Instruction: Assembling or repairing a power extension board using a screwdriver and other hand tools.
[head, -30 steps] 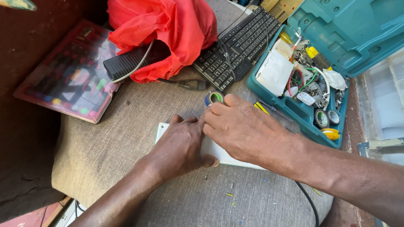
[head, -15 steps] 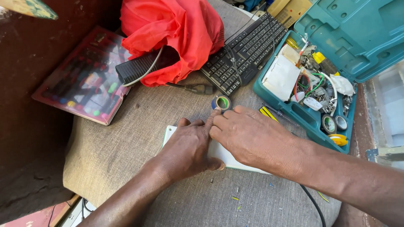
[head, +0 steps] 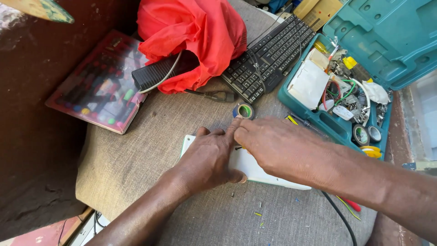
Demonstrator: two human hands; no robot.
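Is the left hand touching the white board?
Touching. The head view shows the left hand pressed flat on the white board, thumb on its near edge.

White board [head: 255, 168] under both hands: smooth matt plastic, faintly green at the edge. Surface beneath it: coarse grey woven cloth [head: 136, 159], rough. Tape roll [head: 244, 111] just beyond the fingertips: glossy plastic. Keyboard [head: 273, 54] further off: matt black plastic. Red cloth [head: 195, 32]: thin, slightly shiny fabric. Teal case [head: 382, 36] to the right: moulded hard plastic, textured.
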